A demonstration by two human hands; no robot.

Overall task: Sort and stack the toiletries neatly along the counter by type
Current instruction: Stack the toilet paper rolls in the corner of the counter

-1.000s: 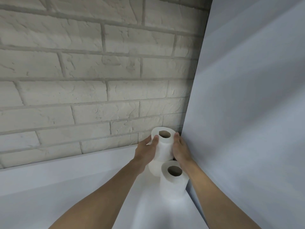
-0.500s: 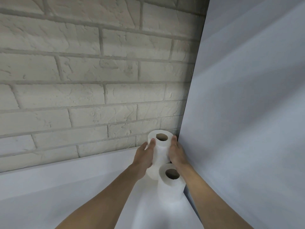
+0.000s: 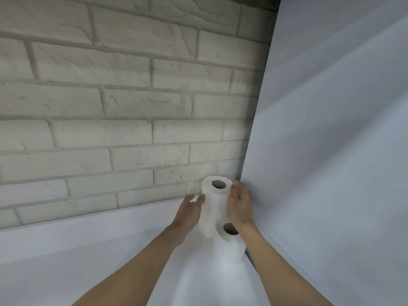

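Three white toilet paper rolls stand in the corner of the white counter (image 3: pixel 110 250). The top roll (image 3: pixel 215 196) sits upright on a lower roll (image 3: pixel 206 228) against the brick wall. A third roll (image 3: pixel 228 246) stands upright in front of them, touching the stack. My left hand (image 3: pixel 189 212) is on the stack's left with its fingers spread, the fingertips just at the top roll's side. My right hand (image 3: pixel 239 206) lies flat along the top roll's right side, fingers extended, between the roll and the side panel.
A white brick wall (image 3: pixel 132 133) runs along the back of the counter. A tall white panel (image 3: pixel 331 151) closes off the right side, right beside the rolls. The counter stretches away to the left.
Both hands gripped the top roll as it settled on the lower one. Now the fingers have loosened and my left hand has drawn slightly away. The view has drifted a little.
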